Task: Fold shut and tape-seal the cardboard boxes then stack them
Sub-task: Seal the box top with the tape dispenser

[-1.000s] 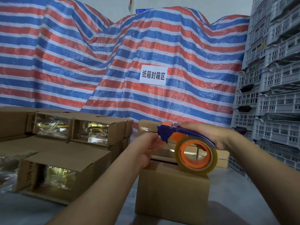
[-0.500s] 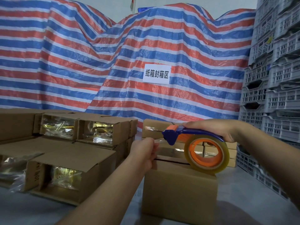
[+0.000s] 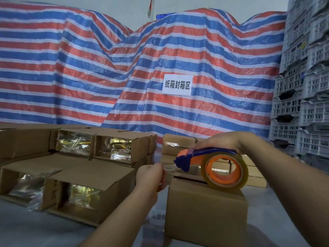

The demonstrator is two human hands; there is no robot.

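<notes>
Clearly you were starting the seal: your right hand gripped the tape dispenser over the closed box (front and centre), your left hand pinched the tape end. Next, I judge, that end needed pressing down.

Both forearms bare, no sleeves showing.

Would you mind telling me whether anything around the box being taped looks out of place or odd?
Nothing looks damaged or spilled. The boxes on the left lie on their sides with ends open and plastic-wrapped contents showing, not yet sealed. The box being taped shows a dark gap at its top flap, near where the left hand pulls tape from the dispenser.
</notes>
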